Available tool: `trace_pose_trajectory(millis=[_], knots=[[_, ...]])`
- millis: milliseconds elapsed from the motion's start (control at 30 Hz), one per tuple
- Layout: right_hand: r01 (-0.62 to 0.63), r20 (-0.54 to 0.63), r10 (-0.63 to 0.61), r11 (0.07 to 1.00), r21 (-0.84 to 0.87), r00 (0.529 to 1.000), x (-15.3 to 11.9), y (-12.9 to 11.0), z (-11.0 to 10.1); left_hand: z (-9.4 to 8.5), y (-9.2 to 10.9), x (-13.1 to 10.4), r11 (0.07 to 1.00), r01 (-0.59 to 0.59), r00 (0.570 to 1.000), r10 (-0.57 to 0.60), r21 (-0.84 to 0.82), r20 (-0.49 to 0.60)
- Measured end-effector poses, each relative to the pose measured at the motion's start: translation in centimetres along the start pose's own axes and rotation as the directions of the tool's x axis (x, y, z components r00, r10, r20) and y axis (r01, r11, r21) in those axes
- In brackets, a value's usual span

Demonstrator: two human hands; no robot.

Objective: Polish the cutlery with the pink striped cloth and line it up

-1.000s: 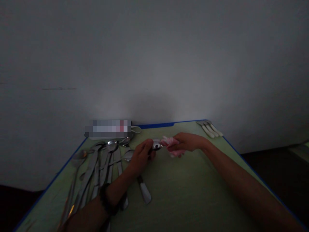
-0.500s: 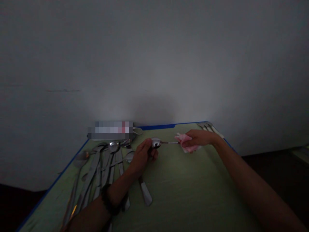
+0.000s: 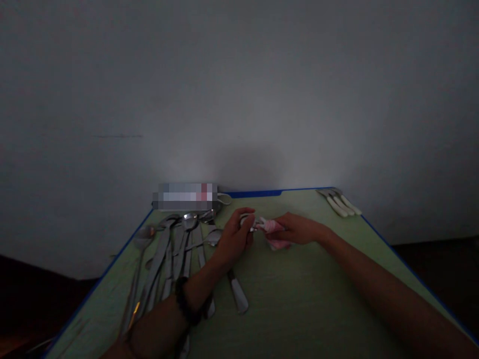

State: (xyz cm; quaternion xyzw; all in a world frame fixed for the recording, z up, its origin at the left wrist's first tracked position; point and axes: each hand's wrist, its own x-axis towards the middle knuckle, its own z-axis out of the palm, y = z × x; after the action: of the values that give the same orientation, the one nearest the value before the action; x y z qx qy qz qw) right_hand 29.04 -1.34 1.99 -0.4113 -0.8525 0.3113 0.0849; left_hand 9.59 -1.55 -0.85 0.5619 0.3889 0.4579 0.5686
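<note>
Above the table, my left hand (image 3: 235,238) is closed round the bowl end of a metal spoon (image 3: 247,218), which its fingers partly hide. A crumpled pink and white cloth (image 3: 276,232) is pinched in my right hand (image 3: 301,228). The cloth sits against the spoon close to the bowl, only a short gap from my left fingers. What shows of the spoon's handle beyond the cloth is hidden. Just under my left wrist lies a piece of cutlery with a pale handle end (image 3: 238,296).
Many metal spoons and other utensils (image 3: 164,252) lie in a loose pile on the left. A ladle-like spoon (image 3: 144,237) is at its outer edge. Three white-handled forks (image 3: 339,203) lie at the far right corner. A blurred box (image 3: 187,197) stands against the wall (image 3: 247,99).
My right hand and the cloth have slid left along the spoon, towards the bowl and my left hand. The whole view has shifted slightly, so the table sits further right.
</note>
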Motion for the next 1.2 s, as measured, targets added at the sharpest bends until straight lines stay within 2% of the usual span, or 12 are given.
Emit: trace_pose_trajectory(millis=[233,333,400,467,567,700,767,833,933,1000,1067,1200], knots=[[-0.025,0.051,0.02,0.995,0.092,0.998,-1.3,1.0,-2.1,-0.4,0.2,0.4,0.997,-0.052,0.992,0.045,-0.061,-0.117],[-0.1,0.093,0.082,0.974,0.204,0.992,-2.2,0.9,-2.6,-1.0,1.4,0.5,0.997,-0.071,0.996,0.071,0.011,-0.051],[-0.132,0.109,0.106,0.952,0.276,0.988,-2.6,0.7,-2.8,-1.6,2.9,0.4,0.975,-0.119,0.992,0.108,0.189,0.063],[-0.154,0.108,0.125,0.932,0.329,0.986,-2.8,0.5,-3.0,-2.3,4.6,0.1,0.87,-0.25,0.962,0.173,0.424,0.213],[-0.17,0.11,0.139,0.914,0.369,0.984,-2.8,-0.1,-3.6,-3.3,6.8,-0.4,0.592,-0.428,0.904,0.277,0.683,0.327],[-0.116,0.15,0.067,0.929,0.353,0.986,-2.0,-2.0,-4.3,-3.7,8.2,-0.4,0.258,-0.466,0.866,0.331,0.846,0.376],[-0.078,0.142,0.037,0.952,0.295,0.989,-1.3,-3.4,-4.5,-3.4,8.6,-0.2,0.151,-0.461,0.861,0.314,0.875,0.4],[-0.027,0.133,-0.006,0.968,0.249,0.991,-0.4,-4.6,-4.7,-2.6,9.1,0.2,0.088,-0.45,0.873,0.25,0.889,0.418],[0.051,0.063,-0.064,0.981,0.186,0.996,0.6,-5.8,-5.5,-1.2,10.0,0.6,0.079,-0.385,0.905,0.228,0.92,0.359],[0.058,0.046,-0.07,0.974,0.221,0.997,0.9,-6.0,-6.2,-0.2,10.5,0.7,0.109,-0.309,0.922,0.278,0.945,0.27],[0.063,0.031,-0.072,0.968,0.243,0.997,0.8,-6.0,-6.6,0.4,10.9,0.6,0.147,-0.266,0.921,0.331,0.953,0.206],[0.11,-0.02,-0.109,0.963,0.246,0.994,0.6,-6.1,-6.8,0.1,10.7,0.7,0.258,-0.329,0.895,0.392,0.908,0.213]])
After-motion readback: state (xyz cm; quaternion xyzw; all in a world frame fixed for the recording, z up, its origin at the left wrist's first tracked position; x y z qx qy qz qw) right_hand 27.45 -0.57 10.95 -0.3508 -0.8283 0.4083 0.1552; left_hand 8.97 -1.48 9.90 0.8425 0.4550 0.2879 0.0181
